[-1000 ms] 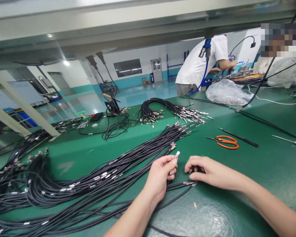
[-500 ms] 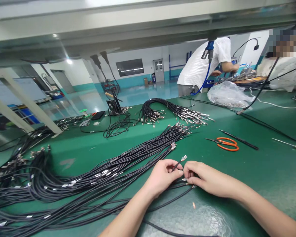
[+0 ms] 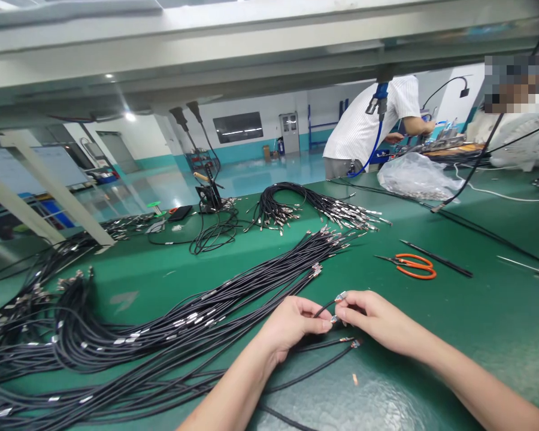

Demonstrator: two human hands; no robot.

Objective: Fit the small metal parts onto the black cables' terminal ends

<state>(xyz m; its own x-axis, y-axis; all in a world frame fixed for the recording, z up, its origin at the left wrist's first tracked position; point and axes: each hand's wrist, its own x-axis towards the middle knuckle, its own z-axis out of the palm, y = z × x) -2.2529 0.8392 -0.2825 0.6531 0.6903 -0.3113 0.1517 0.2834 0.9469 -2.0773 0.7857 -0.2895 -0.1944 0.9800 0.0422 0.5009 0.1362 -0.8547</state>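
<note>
My left hand (image 3: 291, 326) pinches a thin black cable (image 3: 324, 309) just behind its end. My right hand (image 3: 372, 317) meets it fingertip to fingertip and pinches the small metal connector (image 3: 341, 296) on that cable's tip. Both hands hover over the green table (image 3: 476, 311), just right of a long bundle of black cables (image 3: 197, 323) with metal ends. Two more cable ends (image 3: 353, 342) lie on the table right under my hands.
Orange-handled scissors (image 3: 413, 266) and a thin black rod (image 3: 435, 258) lie to the right. A second looped cable bundle (image 3: 309, 206) sits farther back, a clear plastic bag (image 3: 413, 176) beyond. A person in a white shirt (image 3: 368, 126) works at the far bench.
My right hand came up off the table to the cable tip and now pinches the connector. My left hand shifted slightly right, still holding the cable.
</note>
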